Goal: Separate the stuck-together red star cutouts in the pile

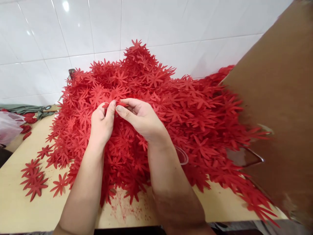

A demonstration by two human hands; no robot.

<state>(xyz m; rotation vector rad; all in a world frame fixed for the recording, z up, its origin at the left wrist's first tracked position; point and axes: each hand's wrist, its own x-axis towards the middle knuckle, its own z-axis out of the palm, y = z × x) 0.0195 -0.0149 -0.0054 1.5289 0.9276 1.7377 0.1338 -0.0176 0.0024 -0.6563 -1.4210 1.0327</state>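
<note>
A big heap of red, flower-shaped cut-outs (200, 114) with narrow pointed petals covers most of the table. Over its middle, my left hand (101, 120) pinches a red petal piece (105, 105) between thumb and fingers. My right hand (139, 116) closes on the same small red piece from the other side, thumb tips nearly touching. Most of the piece is hidden behind my fingers. Both forearms reach in over the front of the heap.
Several loose red cut-outs (34, 179) lie on the pale wooden table (14, 202) at left. A brown board (276, 98) leans at right, near a clear plastic loop (182, 156). White tiles (73, 29) stand behind. A translucent bag (9, 125) and green cloth (26, 108) sit far left.
</note>
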